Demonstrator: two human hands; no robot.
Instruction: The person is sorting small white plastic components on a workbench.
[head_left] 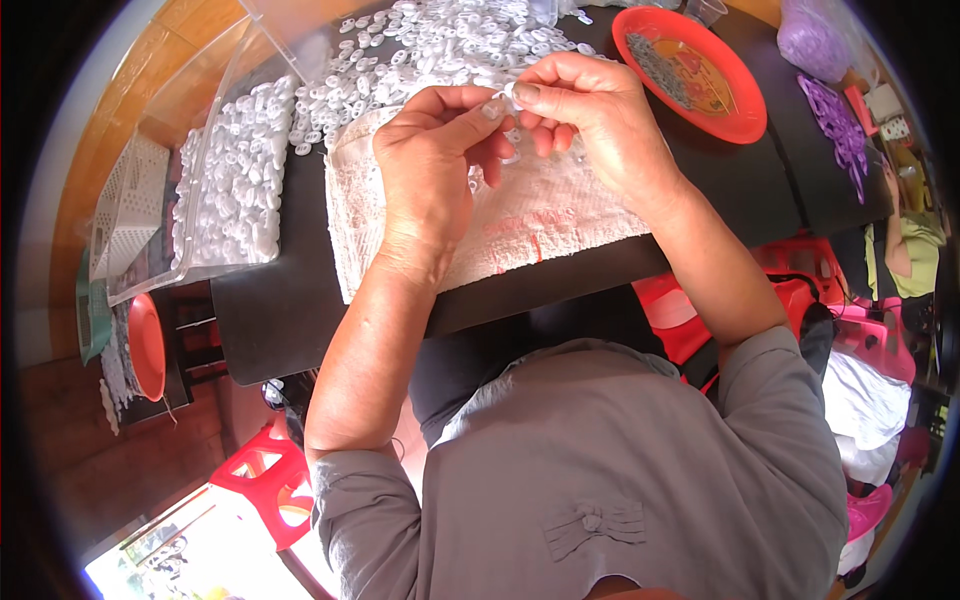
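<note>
1. Currently both hands meet above the white towel (560,215) spread on the dark bench (270,320). The left hand (430,165) and right hand (585,115) pinch one small white plastic piece (508,95) between their fingertips, fingers narrowed on it. The piece sits at the far edge of the towel, lifted off it.
2. Surroundings: a loose heap of white pieces (440,45) lies on the far side of the bench; a clear bag of the same pieces (230,185) sits at the left; a red plate (690,70) with small grey bits stands far right; purple pieces (840,125) lie further right.
3. Risk, judged: the grip is on fingertips only. A slip would likely drop the piece onto the towel or into the heap, where it could not be told from the rest.
4. Risk, judged: the near edge of the towel hangs over the bench edge. A wrist dragging on it could pull it off along with anything resting on it.
5. Risk, judged: the right forearm passes close to the red plate; a wide elbow swing could tip it.
6. Whether the piece is one part or two being joined cannot be told.
</note>
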